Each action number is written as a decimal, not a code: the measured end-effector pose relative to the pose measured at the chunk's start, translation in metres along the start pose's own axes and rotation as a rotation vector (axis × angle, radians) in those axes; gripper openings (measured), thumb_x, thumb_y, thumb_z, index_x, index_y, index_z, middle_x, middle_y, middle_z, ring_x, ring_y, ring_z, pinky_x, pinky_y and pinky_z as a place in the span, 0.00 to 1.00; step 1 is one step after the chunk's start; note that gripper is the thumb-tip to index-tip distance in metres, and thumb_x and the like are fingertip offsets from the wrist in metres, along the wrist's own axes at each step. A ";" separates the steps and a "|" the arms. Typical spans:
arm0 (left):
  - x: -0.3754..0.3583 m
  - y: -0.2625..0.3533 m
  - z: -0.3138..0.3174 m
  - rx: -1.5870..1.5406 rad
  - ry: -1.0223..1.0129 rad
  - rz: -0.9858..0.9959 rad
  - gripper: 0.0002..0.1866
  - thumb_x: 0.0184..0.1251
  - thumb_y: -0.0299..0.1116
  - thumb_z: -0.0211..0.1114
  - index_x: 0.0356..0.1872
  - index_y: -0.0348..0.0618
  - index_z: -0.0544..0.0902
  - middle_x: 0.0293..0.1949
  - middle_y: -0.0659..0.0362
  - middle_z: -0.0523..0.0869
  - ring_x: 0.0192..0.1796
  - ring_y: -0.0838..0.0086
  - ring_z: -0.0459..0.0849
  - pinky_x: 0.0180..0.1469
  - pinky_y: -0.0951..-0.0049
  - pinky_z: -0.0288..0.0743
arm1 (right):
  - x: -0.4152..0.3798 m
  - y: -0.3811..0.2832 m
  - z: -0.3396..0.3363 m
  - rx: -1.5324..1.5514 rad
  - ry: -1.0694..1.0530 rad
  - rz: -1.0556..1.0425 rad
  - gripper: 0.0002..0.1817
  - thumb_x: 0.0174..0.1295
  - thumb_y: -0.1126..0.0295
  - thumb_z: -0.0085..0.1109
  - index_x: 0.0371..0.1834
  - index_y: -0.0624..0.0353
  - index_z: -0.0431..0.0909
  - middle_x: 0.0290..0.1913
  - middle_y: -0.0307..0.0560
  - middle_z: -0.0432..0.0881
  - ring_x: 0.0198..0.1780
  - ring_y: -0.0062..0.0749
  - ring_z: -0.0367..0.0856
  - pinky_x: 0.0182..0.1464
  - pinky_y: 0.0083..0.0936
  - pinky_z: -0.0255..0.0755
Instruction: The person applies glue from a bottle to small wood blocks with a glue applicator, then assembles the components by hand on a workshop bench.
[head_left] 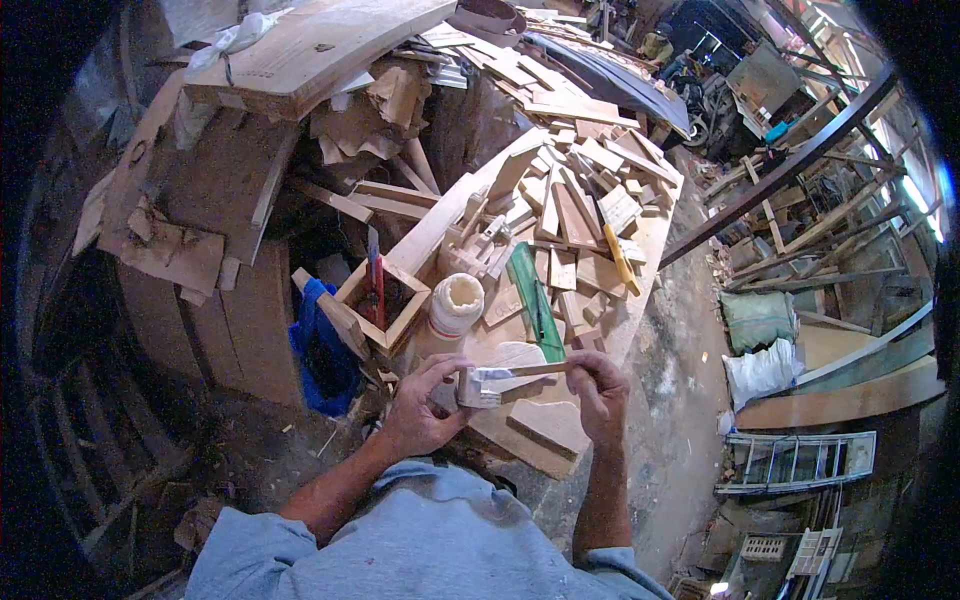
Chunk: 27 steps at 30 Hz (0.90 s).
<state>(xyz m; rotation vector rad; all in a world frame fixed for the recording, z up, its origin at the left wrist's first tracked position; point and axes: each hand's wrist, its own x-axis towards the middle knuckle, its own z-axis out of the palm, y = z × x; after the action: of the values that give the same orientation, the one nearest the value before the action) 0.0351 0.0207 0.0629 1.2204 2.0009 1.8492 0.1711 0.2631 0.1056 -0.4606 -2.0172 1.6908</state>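
My left hand (425,405) grips a small pale wooden block (480,390) near the bench's front end. A thin wooden stick (535,370) is pinched in my right hand (600,388), and its far end lies on the block, where a whitish smear shows. Just beyond my left hand stands an open white jar (457,305) with pale stuff inside. A green ruler-like piece (535,305) lies on the bench past the stick. Flat wood pieces (548,428) rest close to my right hand.
Many wood offcuts (575,200) cover the bench. Left of the jar is a wooden box (400,318) with a red-handled tool (376,280). A yellow-handled tool (620,260) lies at right. A dark diagonal bar (780,170) crosses beyond the bench's right side.
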 end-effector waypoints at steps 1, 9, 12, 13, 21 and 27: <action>-0.001 0.001 0.000 0.007 -0.002 -0.012 0.30 0.53 0.27 0.79 0.60 0.37 0.80 0.57 0.47 0.84 0.60 0.55 0.84 0.63 0.59 0.77 | 0.000 -0.002 0.000 0.015 -0.017 0.008 0.09 0.69 0.81 0.54 0.48 0.67 0.82 0.35 0.38 0.80 0.34 0.18 0.72 0.38 0.17 0.67; -0.006 0.010 -0.005 0.060 -0.021 -0.001 0.31 0.52 0.26 0.79 0.60 0.36 0.80 0.57 0.47 0.83 0.61 0.55 0.84 0.64 0.60 0.77 | -0.001 0.000 0.002 0.089 0.009 0.051 0.09 0.69 0.81 0.54 0.47 0.67 0.83 0.33 0.37 0.79 0.31 0.18 0.72 0.33 0.17 0.66; -0.008 0.006 -0.003 0.079 -0.002 0.015 0.31 0.52 0.26 0.79 0.60 0.36 0.80 0.57 0.47 0.83 0.60 0.55 0.84 0.63 0.60 0.78 | -0.004 0.002 0.004 0.033 0.062 0.049 0.08 0.69 0.81 0.55 0.47 0.68 0.83 0.32 0.38 0.80 0.30 0.18 0.72 0.33 0.17 0.65; -0.008 0.006 -0.003 0.098 0.010 0.016 0.31 0.52 0.26 0.79 0.60 0.37 0.80 0.57 0.47 0.83 0.60 0.55 0.84 0.63 0.60 0.78 | -0.004 0.002 0.005 0.012 0.076 0.047 0.08 0.69 0.81 0.55 0.47 0.68 0.82 0.32 0.39 0.80 0.30 0.18 0.72 0.32 0.17 0.65; -0.011 0.006 -0.004 0.089 0.064 -0.105 0.31 0.52 0.27 0.80 0.59 0.36 0.80 0.55 0.48 0.83 0.57 0.59 0.85 0.57 0.64 0.80 | -0.030 0.011 0.003 0.062 0.021 0.146 0.09 0.69 0.80 0.54 0.48 0.68 0.81 0.31 0.40 0.79 0.29 0.19 0.72 0.32 0.18 0.65; -0.011 0.003 -0.001 0.122 0.060 -0.101 0.31 0.51 0.28 0.80 0.58 0.36 0.80 0.52 0.48 0.84 0.55 0.60 0.86 0.56 0.65 0.80 | -0.040 0.010 0.007 0.145 0.045 0.192 0.09 0.71 0.76 0.56 0.50 0.68 0.81 0.30 0.39 0.79 0.28 0.20 0.72 0.31 0.19 0.66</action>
<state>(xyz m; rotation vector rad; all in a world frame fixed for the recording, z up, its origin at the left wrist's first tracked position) 0.0431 0.0123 0.0618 1.0823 2.1931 1.7608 0.2003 0.2372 0.0895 -0.6536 -1.8528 1.9073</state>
